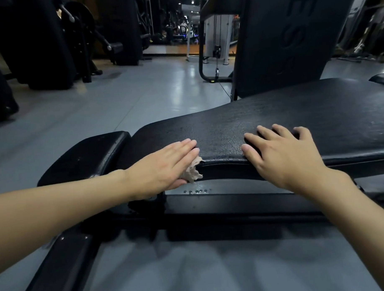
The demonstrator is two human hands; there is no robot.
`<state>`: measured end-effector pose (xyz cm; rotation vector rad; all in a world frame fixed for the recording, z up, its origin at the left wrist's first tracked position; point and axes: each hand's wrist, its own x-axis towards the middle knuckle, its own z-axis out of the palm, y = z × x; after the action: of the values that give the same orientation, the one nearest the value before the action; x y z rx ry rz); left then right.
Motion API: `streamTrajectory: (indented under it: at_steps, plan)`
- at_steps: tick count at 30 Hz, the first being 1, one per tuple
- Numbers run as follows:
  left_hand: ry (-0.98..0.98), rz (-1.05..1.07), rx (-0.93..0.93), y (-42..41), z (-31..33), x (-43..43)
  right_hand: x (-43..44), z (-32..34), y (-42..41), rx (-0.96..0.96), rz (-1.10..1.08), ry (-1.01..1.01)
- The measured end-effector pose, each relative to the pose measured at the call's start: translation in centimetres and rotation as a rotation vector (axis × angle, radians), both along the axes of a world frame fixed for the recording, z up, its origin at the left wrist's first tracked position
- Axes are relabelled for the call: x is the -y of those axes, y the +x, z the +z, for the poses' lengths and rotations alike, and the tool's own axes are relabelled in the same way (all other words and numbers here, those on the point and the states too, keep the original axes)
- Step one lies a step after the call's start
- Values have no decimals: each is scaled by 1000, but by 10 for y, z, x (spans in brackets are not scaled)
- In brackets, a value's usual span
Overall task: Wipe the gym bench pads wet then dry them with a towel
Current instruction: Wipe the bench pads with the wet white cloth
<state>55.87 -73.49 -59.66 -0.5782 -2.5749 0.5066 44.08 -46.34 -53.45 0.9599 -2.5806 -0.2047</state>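
Left hand [165, 163] flat, pressing cloth [193, 172] on pad [272, 112] edge; right hand [289, 155] spread flat, empty.

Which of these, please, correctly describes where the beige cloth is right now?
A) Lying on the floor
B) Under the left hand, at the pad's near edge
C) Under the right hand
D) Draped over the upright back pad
B: the cloth pokes out from beneath the flat left hand at the near edge of the bench pad, while the right hand rests bare on the pad.
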Motion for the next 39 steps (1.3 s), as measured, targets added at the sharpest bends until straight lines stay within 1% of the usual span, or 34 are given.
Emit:
streamTrajectory:
  at_steps: [2, 4, 7, 10, 12, 16, 21, 25, 28, 33, 36, 39]
  plan:
    - [-8, -20, -12, -12, 1, -12, 1, -1, 0, 1, -28, -3]
    - [30, -18, -6, -10, 0, -11, 4, -1, 1, 20, -34, -21]
    - [62, 3, -19, 17, -7, 13, 4, 1, 1, 23, -14, -26]
    - [32, 30, -63, 41, -16, 36, 4, 2, 1, -1, -1, -7]
    - [11, 73, -74, 44, -17, 37, 3, 2, 2, -6, 7, -6]
    - [9, 112, -70, 22, -11, 6, -6, 6, 1, 25, 30, -44]
    - [7, -59, -104, -41, 10, -63, -37, 14, -8, 94, -58, -94]
    - [3, -128, -71, -61, 22, -83, -55, 13, -14, 67, -112, -152]
    - [-1, -89, -23, -46, 18, -63, -52, 7, -19, -5, -107, -168]
    - [-20, -5, -43, -15, 5, -22, -50, 1, -22, -62, -84, -189]
    - [-27, -11, -26, -23, 7, -32, -58, 4, -22, -34, -69, -244]
    - [-26, -29, -13, -34, 14, -48, -76, 6, -23, -65, -95, -311]
